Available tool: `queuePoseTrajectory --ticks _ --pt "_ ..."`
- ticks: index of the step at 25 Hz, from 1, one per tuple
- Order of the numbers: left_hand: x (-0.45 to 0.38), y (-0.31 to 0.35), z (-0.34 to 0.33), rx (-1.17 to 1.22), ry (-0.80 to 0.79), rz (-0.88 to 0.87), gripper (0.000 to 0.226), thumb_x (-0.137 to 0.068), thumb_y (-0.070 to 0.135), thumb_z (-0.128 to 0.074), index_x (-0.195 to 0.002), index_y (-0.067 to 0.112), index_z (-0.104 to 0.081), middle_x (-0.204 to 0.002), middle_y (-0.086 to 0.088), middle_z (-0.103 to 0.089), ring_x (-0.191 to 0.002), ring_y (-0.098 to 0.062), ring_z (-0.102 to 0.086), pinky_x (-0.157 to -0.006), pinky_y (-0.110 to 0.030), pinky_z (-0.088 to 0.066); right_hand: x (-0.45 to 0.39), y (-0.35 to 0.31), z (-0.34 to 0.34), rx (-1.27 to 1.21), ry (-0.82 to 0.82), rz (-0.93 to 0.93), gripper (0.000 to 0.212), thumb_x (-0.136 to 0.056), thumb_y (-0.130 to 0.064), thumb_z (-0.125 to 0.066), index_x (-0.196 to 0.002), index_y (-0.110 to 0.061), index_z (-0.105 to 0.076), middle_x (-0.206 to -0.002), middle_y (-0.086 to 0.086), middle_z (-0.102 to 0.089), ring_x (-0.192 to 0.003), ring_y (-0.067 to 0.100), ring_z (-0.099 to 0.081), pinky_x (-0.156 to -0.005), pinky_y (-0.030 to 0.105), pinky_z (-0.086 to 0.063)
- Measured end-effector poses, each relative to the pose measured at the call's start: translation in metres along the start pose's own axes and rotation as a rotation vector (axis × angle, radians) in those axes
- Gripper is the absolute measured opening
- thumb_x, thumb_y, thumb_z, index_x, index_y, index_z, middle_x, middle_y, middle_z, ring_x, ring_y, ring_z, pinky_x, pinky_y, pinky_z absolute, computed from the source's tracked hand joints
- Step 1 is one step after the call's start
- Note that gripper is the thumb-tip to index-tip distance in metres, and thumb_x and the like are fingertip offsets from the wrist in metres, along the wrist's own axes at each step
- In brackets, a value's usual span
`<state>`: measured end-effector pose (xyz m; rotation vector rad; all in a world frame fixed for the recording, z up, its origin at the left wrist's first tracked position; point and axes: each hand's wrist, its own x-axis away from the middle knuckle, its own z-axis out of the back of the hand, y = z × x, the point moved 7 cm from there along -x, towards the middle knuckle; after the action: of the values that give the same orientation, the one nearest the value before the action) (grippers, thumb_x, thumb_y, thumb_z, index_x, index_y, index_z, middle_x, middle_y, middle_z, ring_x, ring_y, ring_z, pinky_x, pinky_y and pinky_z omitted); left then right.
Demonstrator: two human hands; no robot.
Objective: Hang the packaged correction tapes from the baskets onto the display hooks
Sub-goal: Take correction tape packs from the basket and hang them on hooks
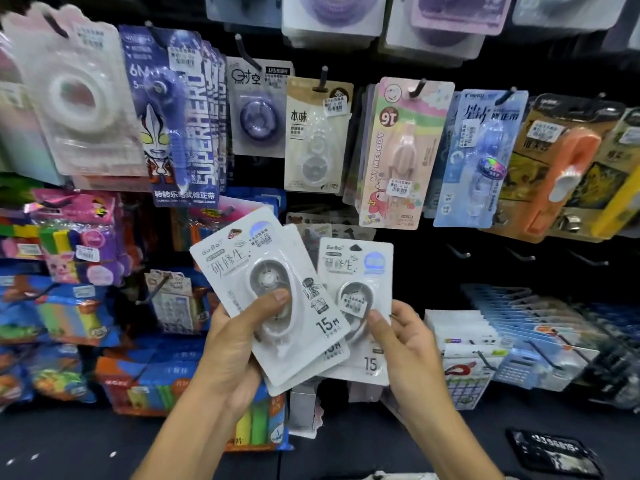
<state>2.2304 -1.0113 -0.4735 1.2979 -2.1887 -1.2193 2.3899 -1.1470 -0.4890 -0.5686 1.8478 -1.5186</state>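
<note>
Our left hand (228,344) has its grip closed on a small stack of white carded correction tapes (273,299), thumb pressed over the top blister, the cards tilted to the left. Our right hand (403,344) pinches another white correction tape card (356,271) by its lower right edge; its left edge is tucked behind the stack. Directly above hang the beige pack (317,133) and the pink My Melody pack (398,154). To the right, three bare hooks (459,251) jut from the dark panel with open room around them.
</note>
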Motion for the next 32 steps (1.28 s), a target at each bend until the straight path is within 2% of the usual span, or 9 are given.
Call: queuePoseTrajectory --ticks 4,7,9,11,14,17,22,25,32 --pt "-0.003 0.003 0.001 0.002 0.021 -0.024 0.037 -0.064 0.011 -0.078 -0.099 0.023 -0.080 -0.103 -0.007 -0.080 -0.087 -0.023 -0.078 -0.064 -0.033 -0.062 -0.002 -0.004 0.023 0.273 0.153 0.093 0.028 -0.103 -0.027 -0.055 -0.114 -0.052 -0.047 -0.101 -0.017 -0.074 -0.082 0.006 -0.071 -0.070 0.035 -0.055" --pt "-0.003 0.001 -0.004 -0.035 0.020 -0.036 0.037 -0.063 0.011 -0.081 -0.097 0.024 -0.080 -0.103 -0.008 -0.080 -0.087 -0.023 -0.078 -0.064 -0.032 -0.061 -0.020 -0.015 0.019 0.541 0.253 0.221 0.021 -0.102 -0.023 -0.053 -0.104 -0.043 -0.050 -0.087 -0.012 -0.067 -0.071 0.003 -0.061 -0.058 0.023 -0.043" --pt "-0.004 -0.006 -0.006 -0.089 0.031 -0.020 0.036 -0.061 0.012 -0.083 -0.095 0.022 -0.081 -0.102 -0.010 -0.080 -0.087 -0.025 -0.078 -0.063 -0.030 -0.061 -0.043 -0.019 0.013 0.680 0.230 0.159 0.019 -0.102 -0.017 -0.054 -0.110 -0.033 -0.060 -0.108 -0.012 -0.064 -0.086 0.006 -0.059 -0.066 0.015 -0.039" --pt "-0.004 -0.010 -0.005 -0.165 0.053 0.005 0.044 -0.055 0.014 -0.089 -0.098 0.017 -0.078 -0.101 -0.011 -0.080 -0.086 -0.027 -0.078 -0.061 -0.030 -0.061 -0.053 -0.018 0.007 0.767 0.170 0.089 0.028 -0.102 -0.026 -0.054 -0.130 -0.026 -0.060 -0.137 -0.004 -0.053 -0.115 0.016 -0.054 -0.094 0.025 -0.042" --pt "-0.008 -0.015 -0.008 -0.342 0.006 0.041 0.061 -0.052 0.019 -0.097 -0.108 0.013 -0.074 -0.101 -0.010 -0.080 -0.088 -0.029 -0.078 -0.066 -0.033 -0.061 -0.032 -0.014 -0.012 0.244 -0.065 0.081 0.033 -0.088 -0.046 -0.069 -0.118 -0.031 -0.067 -0.118 -0.006 -0.070 -0.111 0.017 -0.066 -0.093 0.033 -0.055" --pt "-0.008 -0.026 -0.014 -0.324 -0.063 0.165 0.073 -0.049 0.031 -0.098 -0.115 0.011 -0.072 -0.103 -0.011 -0.080 -0.092 -0.030 -0.078 -0.067 -0.033 -0.062 -0.013 -0.006 -0.029 0.037 -0.306 -0.007 0.036 -0.079 -0.034 -0.083 -0.112 -0.026 -0.071 -0.106 0.002 -0.078 -0.098 0.021 -0.075 -0.084 0.032 -0.060" --pt "-0.005 -0.022 -0.011 -0.283 -0.127 0.209 0.061 -0.057 0.017 -0.095 -0.114 0.018 -0.075 -0.114 -0.014 -0.077 -0.101 -0.033 -0.075 -0.079 -0.042 -0.061 -0.016 -0.002 -0.007 -0.134 -0.092 -0.106 0.035 -0.079 -0.026 -0.083 -0.106 -0.010 -0.065 -0.099 0.012 -0.078 -0.087 0.029 -0.076 -0.072 0.041 -0.062" --pt "-0.002 -0.003 0.004 -0.343 -0.001 0.063 0.041 -0.060 0.016 -0.086 -0.099 0.025 -0.079 -0.104 -0.009 -0.080 -0.090 -0.028 -0.078 -0.066 -0.036 -0.063 -0.009 -0.006 0.011 -0.085 -0.008 -0.068 0.021 -0.085 -0.027 -0.077 -0.102 -0.022 -0.065 -0.095 0.006 -0.078 -0.078 0.023 -0.076 -0.053 0.032 -0.057" --pt "0.005 0.014 0.016 -0.561 0.127 -0.092 0.038 -0.077 0.010 -0.084 -0.090 0.045 -0.075 -0.097 0.009 -0.080 -0.087 -0.014 -0.078 -0.075 -0.038 -0.057 0.007 0.009 0.016 0.026 0.116 -0.078 0.038 -0.067 -0.057 -0.076 -0.099 -0.039 -0.065 -0.103 -0.005 -0.077 -0.091 0.020 -0.075 -0.084 0.051 -0.059"
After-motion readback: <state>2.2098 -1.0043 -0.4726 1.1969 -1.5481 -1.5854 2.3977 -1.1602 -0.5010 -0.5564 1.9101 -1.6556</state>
